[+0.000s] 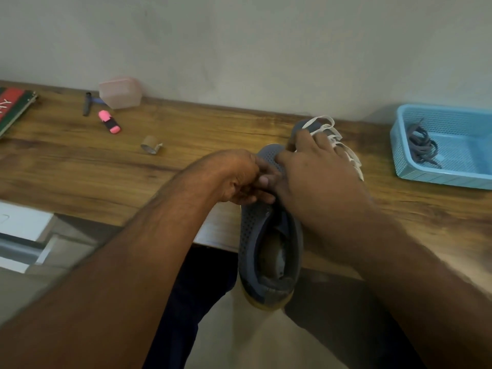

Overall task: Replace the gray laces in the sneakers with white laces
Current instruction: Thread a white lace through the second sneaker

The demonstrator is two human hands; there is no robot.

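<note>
Far left edge of the frame: a red-and-green striped book or case (pixel 13 107), part cut off, flat on the wooden table (pixel 80 161).

Upper left: a dark pen-like tool (pixel 87 103); a translucent pink plastic tub (pixel 120 92) against the wall; a pink highlighter with a black band (pixel 109 121).

Left of centre: a spent cardboard tape core (pixel 150 145), lying on its side.

Centre: the left hand (pixel 239 179), fingers curled at the throat of the gray perforated sneaker (pixel 269 230); it seems to pinch something there, though what it grips is hidden. The sneaker lies toe away, heel overhanging the table's near edge.

Right of centre: the right hand (pixel 316 169), laid over the sneaker's forepart, its fingertips reaching a second gray sneaker (pixel 302 129) behind; whether it clasps anything I cannot tell. That second sneaker carries flat white laces (pixel 335 139), looped along its eyelets.

Far right: a light blue perforated plastic basket (pixel 404 155) holding a tangle of gray laces (pixel 423 146).

Step in hand, by my reckoning: one shoe relaced, the near one being worked at the eyelets. Next move calls for a fine pinch on a lace tip and a steadying hold on the shoe.
</note>
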